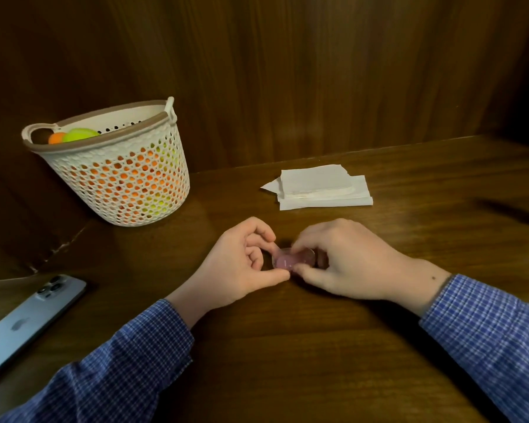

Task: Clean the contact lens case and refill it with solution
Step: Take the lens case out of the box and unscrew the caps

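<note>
A small pink, translucent contact lens case [290, 260] lies on the dark wooden table [287, 346] between my two hands. My left hand [242, 267] pinches its left end with thumb and curled fingers. My right hand [345, 261] grips its right end from above, and the fingers hide most of that half. Whether the lids are on is not clear. No solution bottle shows in this view.
A stack of white tissues [321, 186] lies behind the hands. A white perforated basket [119, 175] with orange and green items stands at the back left. A phone [28, 319] lies face down at the left edge. Wooden walls close the back.
</note>
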